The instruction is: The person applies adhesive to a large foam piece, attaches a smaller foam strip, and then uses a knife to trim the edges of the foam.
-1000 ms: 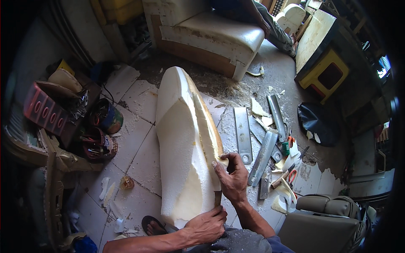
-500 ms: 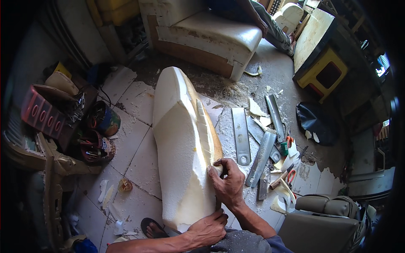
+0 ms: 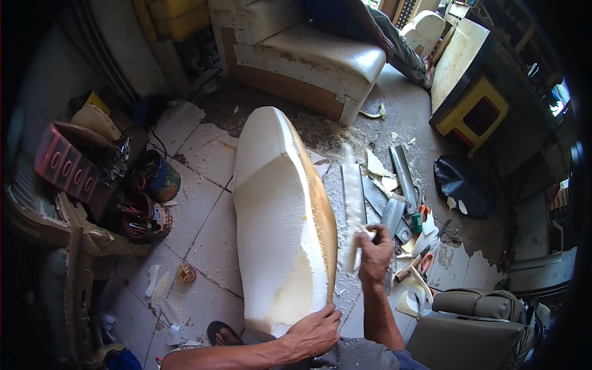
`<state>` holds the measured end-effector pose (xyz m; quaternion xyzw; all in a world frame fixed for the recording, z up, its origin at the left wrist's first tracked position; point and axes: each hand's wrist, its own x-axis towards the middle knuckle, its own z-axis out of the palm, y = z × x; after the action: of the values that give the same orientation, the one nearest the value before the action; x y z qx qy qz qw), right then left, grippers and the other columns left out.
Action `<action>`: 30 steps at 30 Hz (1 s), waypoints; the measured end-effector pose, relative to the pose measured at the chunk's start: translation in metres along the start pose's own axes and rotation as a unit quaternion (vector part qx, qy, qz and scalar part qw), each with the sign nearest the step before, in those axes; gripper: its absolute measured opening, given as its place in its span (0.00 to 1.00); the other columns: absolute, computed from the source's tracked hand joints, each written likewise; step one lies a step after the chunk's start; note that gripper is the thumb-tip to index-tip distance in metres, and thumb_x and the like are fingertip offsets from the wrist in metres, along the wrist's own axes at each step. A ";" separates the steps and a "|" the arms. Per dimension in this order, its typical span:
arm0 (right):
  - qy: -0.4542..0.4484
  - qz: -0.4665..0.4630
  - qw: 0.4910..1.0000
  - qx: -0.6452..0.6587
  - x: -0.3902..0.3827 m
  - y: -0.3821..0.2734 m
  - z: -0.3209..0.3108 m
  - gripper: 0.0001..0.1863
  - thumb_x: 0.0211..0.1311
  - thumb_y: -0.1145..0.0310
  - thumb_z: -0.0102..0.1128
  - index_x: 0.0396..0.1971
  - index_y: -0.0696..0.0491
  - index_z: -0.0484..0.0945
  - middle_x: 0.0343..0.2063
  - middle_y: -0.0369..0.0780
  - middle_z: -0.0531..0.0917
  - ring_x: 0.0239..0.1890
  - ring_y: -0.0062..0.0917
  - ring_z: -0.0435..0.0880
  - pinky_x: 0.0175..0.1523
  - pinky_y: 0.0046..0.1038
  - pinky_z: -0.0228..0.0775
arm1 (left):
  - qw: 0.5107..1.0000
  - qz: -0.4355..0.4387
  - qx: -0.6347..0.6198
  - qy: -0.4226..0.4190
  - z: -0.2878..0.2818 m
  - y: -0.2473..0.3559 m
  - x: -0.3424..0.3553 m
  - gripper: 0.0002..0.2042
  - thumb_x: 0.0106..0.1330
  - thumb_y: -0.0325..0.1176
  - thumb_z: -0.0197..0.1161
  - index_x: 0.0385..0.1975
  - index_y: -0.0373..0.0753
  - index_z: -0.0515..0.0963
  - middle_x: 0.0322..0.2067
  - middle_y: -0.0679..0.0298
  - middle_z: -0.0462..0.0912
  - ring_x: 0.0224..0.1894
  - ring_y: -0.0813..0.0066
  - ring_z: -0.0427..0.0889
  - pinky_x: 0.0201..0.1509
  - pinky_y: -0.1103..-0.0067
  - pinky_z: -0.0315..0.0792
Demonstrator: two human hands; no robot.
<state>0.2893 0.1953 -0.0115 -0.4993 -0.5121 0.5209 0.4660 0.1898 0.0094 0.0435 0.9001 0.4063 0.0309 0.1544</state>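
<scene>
A long motorcycle seat (image 3: 280, 203) with white and cream foam and a tan side stands lengthwise in front of me. My left hand (image 3: 316, 330) grips its near right edge, fingers bent over the rim. My right hand (image 3: 375, 254), apart from the seat on its right, is closed in a pinch round one end of a long, thin off-white foam strip (image 3: 353, 197). The strip points away from me, slightly blurred, above flat grey metal pieces (image 3: 392, 211) on the floor.
Foam scraps (image 3: 377, 163), a green-and-red tool and a hammer-like handle (image 3: 412, 264) litter the floor at right. Tubs of tools (image 3: 151, 176) stand at left. A tan cushion (image 3: 468, 333) lies near right. Beyond, a person sits on a worn cream sofa (image 3: 308, 55).
The strip has come off the seat's right side and moved right with my right hand. My left hand has shifted slightly up onto the seat's edge.
</scene>
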 end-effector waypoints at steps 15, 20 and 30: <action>-0.186 -0.129 0.922 -0.315 -0.019 0.048 0.071 0.16 0.61 0.63 0.74 0.42 0.57 0.83 0.27 0.43 0.84 0.28 0.22 0.82 0.35 0.28 0.74 | 0.993 -0.091 0.055 -0.049 0.140 -0.035 0.018 0.08 0.58 0.38 0.62 0.24 0.48 0.88 0.32 0.69 0.86 0.48 0.69 0.80 0.59 0.65 0.67; -0.192 -0.074 0.943 -0.262 -0.021 0.076 0.058 0.17 0.65 0.60 0.73 0.45 0.57 0.84 0.32 0.42 0.88 0.30 0.21 0.84 0.34 0.26 0.76 | 0.991 -0.085 -0.102 -0.019 0.079 -0.035 -0.078 0.14 0.63 0.38 0.60 0.43 0.38 0.82 0.43 0.62 0.82 0.50 0.65 0.80 0.55 0.67 0.73; -0.250 0.102 0.959 -0.085 -0.032 0.042 0.067 0.19 0.71 0.65 0.65 0.55 0.60 0.79 0.43 0.43 0.86 0.42 0.24 0.85 0.47 0.28 0.81 | 0.730 -0.556 -0.323 0.231 0.102 -0.009 -0.277 0.15 0.66 0.36 0.64 0.50 0.36 0.79 0.39 0.56 0.84 0.47 0.54 0.83 0.53 0.61 0.76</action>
<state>0.2257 0.1573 -0.0538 -0.4406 -0.6008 0.6287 0.2230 0.0168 -0.2165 -0.0364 0.3743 0.8226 0.2761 0.3272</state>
